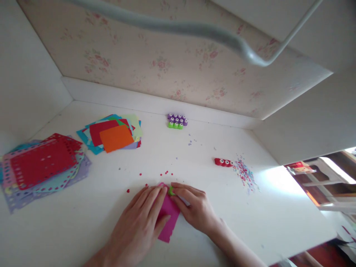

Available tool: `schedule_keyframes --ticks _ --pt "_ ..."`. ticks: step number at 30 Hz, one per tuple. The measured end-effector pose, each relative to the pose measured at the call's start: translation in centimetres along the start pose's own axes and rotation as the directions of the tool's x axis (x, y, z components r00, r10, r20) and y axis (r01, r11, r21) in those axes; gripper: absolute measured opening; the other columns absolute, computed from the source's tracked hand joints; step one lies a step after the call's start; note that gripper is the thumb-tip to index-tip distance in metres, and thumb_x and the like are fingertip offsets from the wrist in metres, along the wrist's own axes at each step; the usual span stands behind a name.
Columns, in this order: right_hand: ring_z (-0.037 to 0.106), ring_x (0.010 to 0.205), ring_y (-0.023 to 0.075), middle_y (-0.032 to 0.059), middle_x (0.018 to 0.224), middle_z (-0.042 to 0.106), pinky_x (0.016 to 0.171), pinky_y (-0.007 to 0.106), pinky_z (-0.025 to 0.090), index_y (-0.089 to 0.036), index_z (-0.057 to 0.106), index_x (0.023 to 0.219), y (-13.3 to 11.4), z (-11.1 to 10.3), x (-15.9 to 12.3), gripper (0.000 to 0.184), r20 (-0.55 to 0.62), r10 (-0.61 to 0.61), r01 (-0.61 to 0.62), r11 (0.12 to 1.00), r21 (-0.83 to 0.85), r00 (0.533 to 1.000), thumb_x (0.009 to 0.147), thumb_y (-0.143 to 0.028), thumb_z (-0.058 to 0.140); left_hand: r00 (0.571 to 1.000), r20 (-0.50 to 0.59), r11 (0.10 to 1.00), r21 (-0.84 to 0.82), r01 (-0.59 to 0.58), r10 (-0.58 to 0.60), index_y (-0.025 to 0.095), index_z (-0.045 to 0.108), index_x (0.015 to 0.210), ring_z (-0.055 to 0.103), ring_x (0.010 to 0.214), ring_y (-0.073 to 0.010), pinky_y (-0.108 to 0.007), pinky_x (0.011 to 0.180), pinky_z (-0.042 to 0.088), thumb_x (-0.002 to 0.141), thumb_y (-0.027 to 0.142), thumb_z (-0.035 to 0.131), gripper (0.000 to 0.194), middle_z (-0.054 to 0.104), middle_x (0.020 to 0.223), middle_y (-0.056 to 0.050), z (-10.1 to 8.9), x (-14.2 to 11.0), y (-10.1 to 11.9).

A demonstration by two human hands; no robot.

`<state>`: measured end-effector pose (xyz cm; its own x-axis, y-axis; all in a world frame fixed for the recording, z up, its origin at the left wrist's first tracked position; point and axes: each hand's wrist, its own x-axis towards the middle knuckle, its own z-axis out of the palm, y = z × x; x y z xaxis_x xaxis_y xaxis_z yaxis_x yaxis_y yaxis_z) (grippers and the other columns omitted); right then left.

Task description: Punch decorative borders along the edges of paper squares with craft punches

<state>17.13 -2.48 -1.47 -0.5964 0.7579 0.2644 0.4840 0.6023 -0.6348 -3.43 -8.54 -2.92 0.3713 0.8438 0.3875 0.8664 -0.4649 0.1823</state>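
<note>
A bright pink sheet of paper with nibbled edges (169,224) lies on the flat white table (200,148), at the near side and close to the middle. The left hand (139,218) lies flat on the left part of the pink sheet, with its fingers close together, and it is not gripping anything. The right hand (193,205) has its thumb and fingers pinched on a small bright green plastic block (171,191) at the far end of the sheet. The fingers hide most of the block, but it looks like a little paper punch. Tiny red paper shapes (166,172) are dotted on the table just past the hands, and some look like stars. On the far left sits a messy pile of colored paper sheets full of holes (44,163), with a red one on top. Just right of it and farther back is a pile of plain colored paper sheets (116,138), with an orange one on top. At the far side, near the wall, purple and green plastic punches with white round tops (177,120) stand in neat rows. Over to the right, three red plastic punches (223,162) stand in a line, right beside a scattered heap of tiny colored paper bits (245,174).
</note>
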Motion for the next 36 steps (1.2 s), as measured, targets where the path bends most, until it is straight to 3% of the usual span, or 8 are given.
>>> schedule_keyframes --ticks 3,6,9,13,20,24,27,36 --pt "0.068 0.103 0.0181 0.0048 0.118 0.069 0.067 0.021 0.063 -0.026 0.063 0.120 0.4 -0.2 -0.4 0.028 -0.099 0.158 -0.153 0.986 0.063 0.982 0.092 -0.021 0.060 0.999 0.045 1.000 0.001 -0.010 0.010 0.012 0.052 0.136 0.060 0.116 -0.0278 -0.045 0.104 0.046 0.092 0.034 0.057 0.050 0.062 0.131 -0.012 0.1 -0.2 -0.1" --pt "0.070 0.097 0.0183 0.0059 0.115 0.070 0.046 0.017 0.058 -0.026 0.064 0.118 0.9 -0.7 -0.7 0.027 -0.159 0.237 -0.225 0.970 0.087 0.958 0.091 -0.023 0.062 0.997 0.076 1.000 0.001 -0.020 0.020 0.015 0.053 0.135 0.058 0.119 -0.0264 -0.046 0.108 0.043 0.093 0.030 0.054 0.045 0.061 0.134 -0.011 0.1 -0.1 -0.3" --pt "0.068 0.101 0.0199 0.0070 0.114 0.070 0.068 0.025 0.064 -0.024 0.067 0.112 1.4 -1.3 -0.9 0.022 -0.180 0.194 -0.191 0.981 0.033 0.964 0.091 -0.023 0.062 0.996 0.086 0.999 -0.042 -0.004 0.008 0.019 0.059 0.130 0.057 0.121 -0.0244 -0.045 0.110 0.040 0.095 0.030 0.051 0.038 0.061 0.134 -0.008 0.0 0.0 -0.3" --pt "0.068 0.103 0.0219 0.0075 0.114 0.070 0.089 0.038 0.060 -0.024 0.069 0.110 2.4 -2.1 -1.3 0.020 -0.279 0.191 -0.210 0.977 -0.040 0.941 0.092 -0.021 0.060 0.997 0.071 0.992 -0.122 0.020 -0.012 0.022 0.065 0.121 0.056 0.123 -0.0227 -0.045 0.111 0.038 0.095 0.027 0.049 0.032 0.062 0.134 -0.005 -0.1 0.1 -0.5" --pt "0.065 0.106 0.0228 0.0061 0.111 0.071 0.089 0.041 0.057 -0.027 0.068 0.111 4.0 -3.8 -2.4 0.024 -0.347 0.134 -0.191 0.972 -0.135 0.928 0.091 -0.016 0.060 0.992 0.125 0.996 -0.088 -0.005 0.016 0.025 0.062 0.125 0.052 0.127 -0.0256 -0.049 0.111 0.037 0.078 0.002 0.047 0.054 0.057 0.138 -0.005 -0.2 -0.3 -0.9" --pt "0.064 0.108 0.0229 0.0063 0.114 0.070 0.091 0.042 0.057 -0.027 0.068 0.111 4.6 -4.3 -3.2 0.022 -0.395 0.201 -0.269 0.955 -0.123 0.896 0.092 -0.019 0.059 0.995 0.051 0.996 -0.020 0.082 -0.081 0.020 0.059 0.130 0.055 0.120 -0.0316 -0.050 0.102 0.044 0.091 0.026 0.053 0.040 0.058 0.135 -0.011 0.1 -0.3 -1.2" --pt "0.065 0.107 0.0230 0.0066 0.113 0.071 0.090 0.042 0.058 -0.026 0.069 0.109 5.2 -4.2 -3.7 0.020 -0.413 0.223 -0.299 0.945 -0.129 0.883 0.092 -0.021 0.059 0.990 0.035 0.990 0.013 0.138 -0.139 0.015 0.056 0.132 0.057 0.116 -0.0351 -0.052 0.096 0.046 0.089 0.048 0.058 0.054 0.061 0.130 -0.016 0.3 -0.1 -1.5" --pt "0.065 0.107 0.0233 0.0082 0.114 0.070 0.090 0.043 0.056 -0.024 0.070 0.108 6.0 -3.5 -4.1 0.020 -0.427 0.192 -0.277 0.950 -0.145 0.883 0.094 -0.021 0.056 0.976 0.058 0.968 -0.128 0.216 -0.210 0.022 0.050 0.135 0.054 0.113 -0.0313 -0.049 0.097 0.047 0.083 0.034 0.071 0.058 0.055 0.124 -0.012 0.2 0.0 -1.9"
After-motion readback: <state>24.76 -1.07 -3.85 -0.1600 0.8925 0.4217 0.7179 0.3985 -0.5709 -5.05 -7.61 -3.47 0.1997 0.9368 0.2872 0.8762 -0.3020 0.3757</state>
